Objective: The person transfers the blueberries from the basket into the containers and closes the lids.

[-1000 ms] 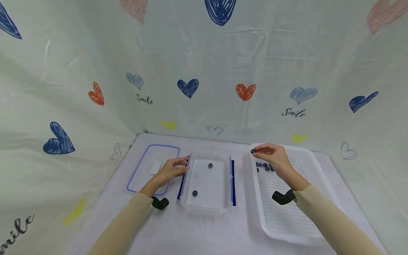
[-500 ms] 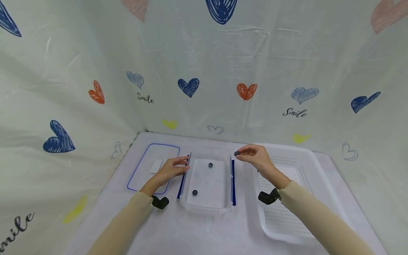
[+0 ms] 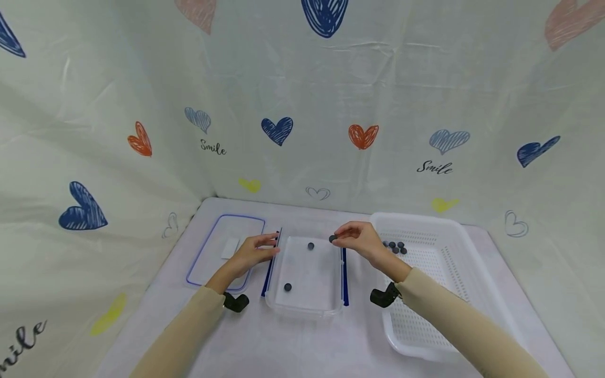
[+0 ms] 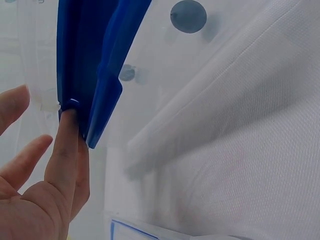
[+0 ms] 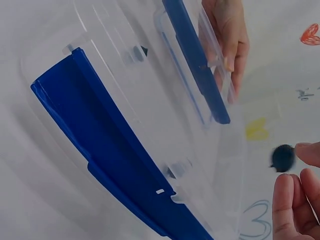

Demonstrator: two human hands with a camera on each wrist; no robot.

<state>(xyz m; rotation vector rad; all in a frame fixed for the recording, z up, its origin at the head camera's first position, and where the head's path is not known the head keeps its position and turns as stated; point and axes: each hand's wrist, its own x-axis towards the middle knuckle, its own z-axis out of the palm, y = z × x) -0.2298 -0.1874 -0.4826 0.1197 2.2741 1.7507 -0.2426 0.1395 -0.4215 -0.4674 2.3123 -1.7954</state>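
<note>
The right hand (image 3: 361, 242) pinches 1 dark round piece (image 5: 283, 158) near 1 o'clock of the clear box (image 3: 309, 268); its height is hard to judge. 2 more pieces (image 3: 288, 287) lie inside, toward 12 and 7 o'clock, blurred through plastic in both wrist views. Toward 9 o'clock, the left hand (image 3: 249, 255), fingers extended, touches the blue latch (image 4: 87, 55); its wrist view crops the palm. It hides part of the blue-rimmed lid (image 3: 212, 252). The right sleeve (image 3: 454, 319) covers some of the white basket (image 3: 454, 223) at 3 o'clock, leaving its dark pieces (image 3: 395, 250) uncountable.
</note>
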